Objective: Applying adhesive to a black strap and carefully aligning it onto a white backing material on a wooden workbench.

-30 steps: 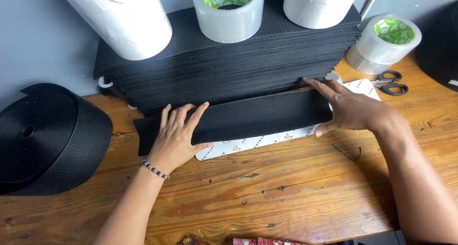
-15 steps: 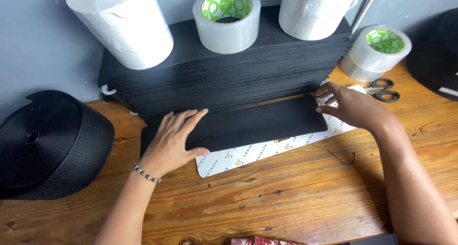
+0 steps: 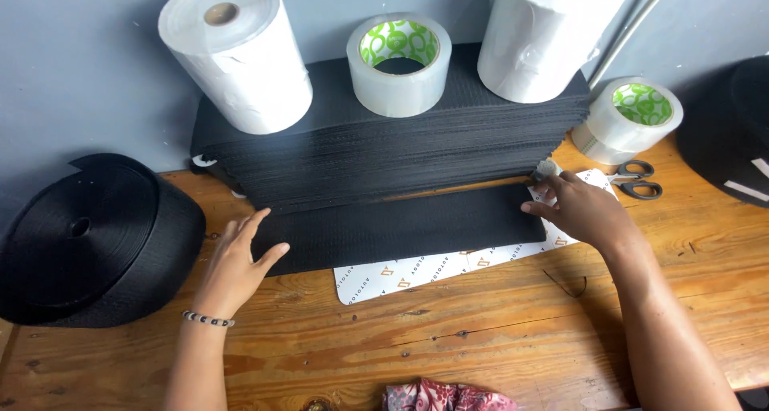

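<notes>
Alignment is what the step in hand appears to call for: a black webbing strip (image 3: 400,231) is being squared against the foot of the stack of cut strips (image 3: 392,151), and it would be done best with both ends pressed flat and nudged together, so that the strip is not skewed on the white printed card (image 3: 448,268) under it. The left hand (image 3: 236,263) is laid open, fingers spread, palm down at the strip's left end; nothing is gripped. The right hand (image 3: 581,211) is set at the right end, fingers partly curled, the tips touching the strip's edge (whether a small pale object near the fingertips is pinched cannot be told). The strip thus lies between the two hands, on the wooden table (image 3: 481,339), just near of the stack. Care is judged wise with the rolls standing on the stack: two white film rolls (image 3: 240,58) and a tape roll (image 3: 399,66). Scissors (image 3: 637,179) lie right of the right hand, a black webbing coil (image 3: 88,239) far left.
</notes>
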